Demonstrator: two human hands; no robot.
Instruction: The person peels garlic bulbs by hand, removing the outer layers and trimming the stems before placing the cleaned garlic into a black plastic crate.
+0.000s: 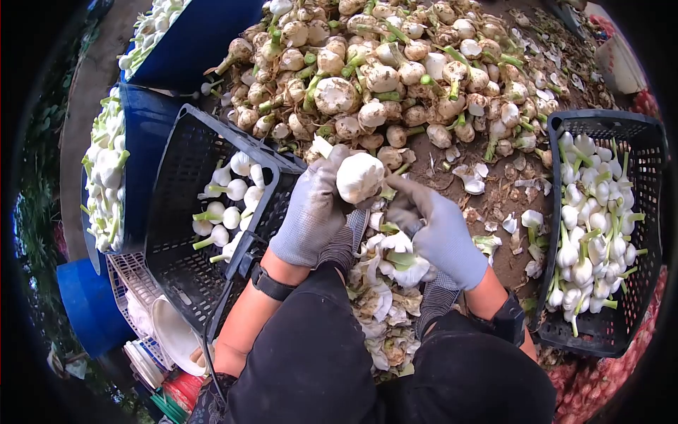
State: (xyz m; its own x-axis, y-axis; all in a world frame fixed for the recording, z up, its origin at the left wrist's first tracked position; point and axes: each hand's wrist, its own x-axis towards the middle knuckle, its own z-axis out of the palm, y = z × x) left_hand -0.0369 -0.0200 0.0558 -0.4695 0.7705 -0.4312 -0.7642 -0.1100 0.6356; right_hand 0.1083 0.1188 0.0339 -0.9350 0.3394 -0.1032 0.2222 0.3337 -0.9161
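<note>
A garlic bulb (359,178), mostly white with its cut stem pointing up and left, is held in my gloved left hand (316,205). My gloved right hand (436,230) is close on the bulb's right side, index finger reaching toward its root end. The other right fingers are curled in, with a small dark shape at them that I cannot make out. Below both hands, peeled garlic skins (385,304) lie heaped between my shoes. Just beyond the hands rises a big pile of unpeeled garlic (335,95) with soil-stained skins and green stem stubs.
On the left, a black crate (185,169) holds several clean bulbs. A fuller black crate (607,127) stands at the right. Blue tubs (152,106) of garlic stand at upper left, above a blue bucket (92,304). Red mesh sacks (600,389) lie at lower right.
</note>
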